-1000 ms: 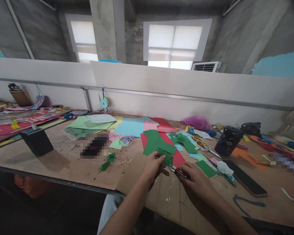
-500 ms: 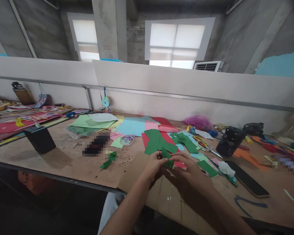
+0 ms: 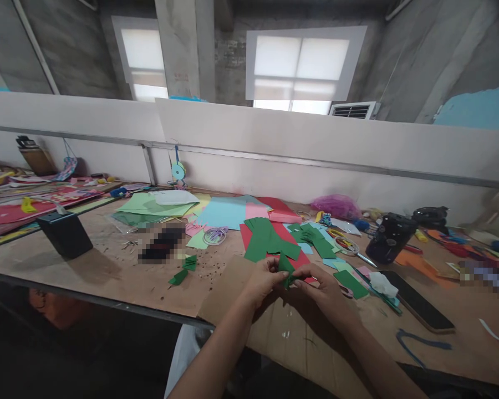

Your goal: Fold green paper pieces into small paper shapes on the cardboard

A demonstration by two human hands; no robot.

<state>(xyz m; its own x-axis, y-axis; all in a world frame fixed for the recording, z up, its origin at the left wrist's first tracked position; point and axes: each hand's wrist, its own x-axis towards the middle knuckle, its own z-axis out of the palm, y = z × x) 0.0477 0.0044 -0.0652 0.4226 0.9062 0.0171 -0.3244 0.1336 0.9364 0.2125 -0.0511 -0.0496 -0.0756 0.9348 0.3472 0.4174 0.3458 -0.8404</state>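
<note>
A small folded piece of green paper (image 3: 285,267) is raised above the cardboard. My left hand (image 3: 266,280) pinches its left side between thumb and fingers. From the right, the fingertips of my right hand (image 3: 319,285) are closed on its lower edge. A ring-shaped scissors handle (image 3: 347,291) shows beside my right hand; whether that hand still carries the scissors is hidden. Just behind my fingers, dark green paper strips (image 3: 261,238) lie on a red sheet (image 3: 301,257). Two folded green pieces (image 3: 183,270) rest on the table to the left.
Cardboard (image 3: 222,285) lies under my hands. A black box (image 3: 65,234) stands at left, coloured sheets (image 3: 222,213) at the back. On the right are more green strips (image 3: 322,244), a dark tumbler (image 3: 391,238), a phone (image 3: 418,302) and a crumpled tissue (image 3: 383,284).
The scissors blades that were at the green paper in my right hand have left it. My right fingers have moved onto the paper, which now stands up folded between both hands.
</note>
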